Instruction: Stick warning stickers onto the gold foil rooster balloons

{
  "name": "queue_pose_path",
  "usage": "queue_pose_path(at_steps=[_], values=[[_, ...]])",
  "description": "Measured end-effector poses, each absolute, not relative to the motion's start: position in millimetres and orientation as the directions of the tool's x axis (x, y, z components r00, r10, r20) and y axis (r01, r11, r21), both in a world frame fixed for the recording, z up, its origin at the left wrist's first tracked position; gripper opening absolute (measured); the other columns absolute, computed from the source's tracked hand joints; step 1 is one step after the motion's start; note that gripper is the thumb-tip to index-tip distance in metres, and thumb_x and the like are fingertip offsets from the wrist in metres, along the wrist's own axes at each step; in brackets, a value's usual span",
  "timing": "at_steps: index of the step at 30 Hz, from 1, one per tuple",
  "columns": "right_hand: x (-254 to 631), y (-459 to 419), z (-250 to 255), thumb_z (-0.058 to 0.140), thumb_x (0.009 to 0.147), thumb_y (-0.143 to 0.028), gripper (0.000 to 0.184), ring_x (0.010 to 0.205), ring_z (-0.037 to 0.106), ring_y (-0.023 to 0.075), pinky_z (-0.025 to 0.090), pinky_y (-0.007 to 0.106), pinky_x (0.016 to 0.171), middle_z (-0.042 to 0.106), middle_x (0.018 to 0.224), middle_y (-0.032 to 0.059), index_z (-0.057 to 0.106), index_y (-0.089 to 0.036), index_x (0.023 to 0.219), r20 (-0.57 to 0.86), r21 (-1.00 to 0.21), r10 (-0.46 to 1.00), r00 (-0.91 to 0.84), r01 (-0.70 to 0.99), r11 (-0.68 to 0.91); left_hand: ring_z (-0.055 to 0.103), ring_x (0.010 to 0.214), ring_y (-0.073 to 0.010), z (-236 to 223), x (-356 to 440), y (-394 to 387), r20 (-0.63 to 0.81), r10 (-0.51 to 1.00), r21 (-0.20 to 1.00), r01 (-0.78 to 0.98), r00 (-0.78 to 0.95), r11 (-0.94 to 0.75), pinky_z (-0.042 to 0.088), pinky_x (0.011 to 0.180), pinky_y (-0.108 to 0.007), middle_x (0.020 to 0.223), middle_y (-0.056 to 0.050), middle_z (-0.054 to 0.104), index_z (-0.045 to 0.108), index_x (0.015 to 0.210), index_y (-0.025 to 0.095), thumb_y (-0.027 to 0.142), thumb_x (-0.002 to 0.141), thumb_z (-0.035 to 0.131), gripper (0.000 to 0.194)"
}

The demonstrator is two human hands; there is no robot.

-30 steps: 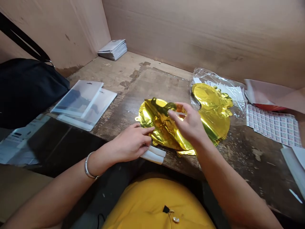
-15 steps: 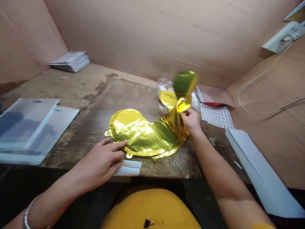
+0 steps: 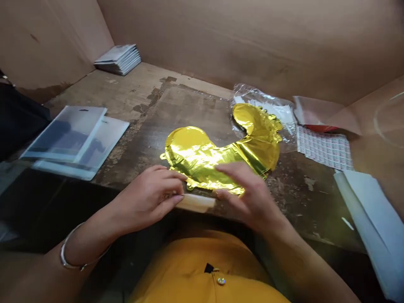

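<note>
A flat, shiny gold foil balloon [image 3: 205,158], curved with rounded ends and small tabs along its edge, lies on the worn wooden table. My left hand [image 3: 151,193] is at its near left edge, fingers curled and thumb close to the fingertips; what they hold, if anything, is hidden. Over the near edge of the foil, my right hand [image 3: 249,193] is open, slightly blurred, thumb and forefinger apart. Between both hands, a white paper strip [image 3: 198,203] lies at the table's front edge.
Clear plastic sleeves [image 3: 69,134] lie at left, a stack of folded packets [image 3: 118,59] at the back left. Behind the balloon is a crinkled clear bag [image 3: 285,120]. On the right are a printed label sheet [image 3: 325,147] and white sheets [image 3: 369,210].
My right hand has let go of the balloon's right part, which now lies unfolded and flat, and has moved toward the near edge. My left fingers have curled. The view has shifted.
</note>
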State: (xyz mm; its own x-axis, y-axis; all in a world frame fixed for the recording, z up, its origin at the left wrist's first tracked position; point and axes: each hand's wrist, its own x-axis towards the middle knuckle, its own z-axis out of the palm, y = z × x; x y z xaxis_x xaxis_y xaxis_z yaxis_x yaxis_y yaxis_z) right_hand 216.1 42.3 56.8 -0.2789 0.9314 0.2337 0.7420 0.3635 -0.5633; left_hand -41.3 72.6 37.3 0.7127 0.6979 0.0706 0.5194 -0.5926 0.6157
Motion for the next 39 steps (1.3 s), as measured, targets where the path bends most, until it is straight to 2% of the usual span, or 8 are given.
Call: queue_pose_path(at_steps=[2,5,10,13,26,32,35,39], values=[[188.3,21.8,54.9,0.062,0.085,-0.034,0.027,0.089,0.063,0.0191,0.049,0.03,0.079,0.069,0.1,0.0051,0.062,-0.023,0.109,0.105,-0.691,0.919,-0.38,0.637,0.342,0.065,0.082,-0.0171,41.5,-38.6,63.2,0.006,0.774,0.748,0.511,0.633,-0.424,0.047,0.077,-0.029,0.086,0.0,0.071,0.066,0.082,0.022,0.029,0.088,0.054,0.016],[173.9,14.9,45.5,0.057,0.087,-0.027,0.009,0.065,0.059,0.0125,0.045,0.023,0.061,0.067,0.074,-0.001,0.065,-0.022,0.086,-0.05,-0.796,0.944,-0.327,0.584,0.16,0.062,0.067,-0.0138,40.1,-38.5,53.1,-0.171,0.82,0.865,0.482,0.547,-0.141,0.044,0.058,-0.022,0.075,0.001,0.069,0.069,0.082,0.021,0.034,0.085,0.058,0.018],[181.4,26.0,34.0,0.061,0.083,-0.03,0.014,0.059,0.053,0.0114,0.039,0.022,0.054,0.062,0.064,-0.0025,0.064,-0.019,0.075,-0.149,-0.836,0.961,-0.234,0.549,0.005,0.063,0.073,-0.0155,33.2,-47.4,48.0,-0.386,0.847,0.892,0.383,0.365,0.241,0.047,0.063,-0.021,0.081,-0.001,0.071,0.072,0.083,0.018,0.039,0.071,0.073,0.024],[183.2,26.0,31.4,0.062,0.082,-0.031,0.015,0.059,0.053,0.0115,0.038,0.022,0.053,0.061,0.065,-0.0024,0.065,-0.019,0.075,-0.169,-0.835,0.959,-0.229,0.551,-0.016,0.062,0.068,-0.0142,27.7,-48.3,44.7,-0.449,0.827,0.885,0.294,0.339,0.36,0.046,0.061,-0.021,0.077,-0.001,0.071,0.072,0.082,0.017,0.041,0.068,0.075,0.028],[187.2,21.7,36.2,0.059,0.085,-0.035,0.019,0.061,0.055,0.0125,0.041,0.022,0.054,0.062,0.067,-0.0011,0.065,-0.019,0.077,-0.216,-0.796,0.937,-0.275,0.605,-0.005,0.057,0.063,-0.0102,8.2,-45.4,33.9,-0.401,0.867,0.916,0.113,0.294,0.386,0.044,0.059,-0.018,0.072,0.001,0.069,0.071,0.076,0.017,0.043,0.074,0.072,0.027],[186.4,21.9,38.0,0.066,0.082,-0.038,0.031,0.093,0.062,0.018,0.047,0.028,0.083,0.068,0.102,0.0024,0.064,-0.025,0.109,-0.13,-0.757,0.94,-0.315,0.644,0.111,0.054,0.061,-0.0091,6.3,-42.1,31.4,-0.376,0.869,0.927,0.138,0.322,0.35,0.042,0.057,-0.017,0.068,0.001,0.066,0.07,0.074,0.017,0.041,0.077,0.07,0.025],[181.5,22.6,38.5,0.059,0.086,-0.034,0.014,0.079,0.062,0.0151,0.046,0.026,0.073,0.069,0.086,0.0007,0.067,-0.023,0.092,-0.166,-0.75,0.931,-0.326,0.654,0.095,0.056,0.063,-0.0104,5.1,-41.6,31.3,-0.367,0.859,0.93,0.133,0.357,0.342,0.043,0.059,-0.019,0.071,0.0,0.067,0.071,0.077,0.017,0.041,0.078,0.069,0.024],[180.1,23.5,35.0,0.056,0.088,-0.031,0.018,0.064,0.056,0.0117,0.042,0.022,0.059,0.063,0.068,-0.0015,0.063,-0.02,0.076,-0.223,-0.775,0.927,-0.301,0.632,0.019,0.053,0.062,-0.0099,1.7,-47.8,28.2,-0.386,0.868,0.921,0.186,0.311,0.342,0.041,0.056,-0.018,0.069,0.001,0.065,0.07,0.077,0.016,0.043,0.077,0.07,0.027]])
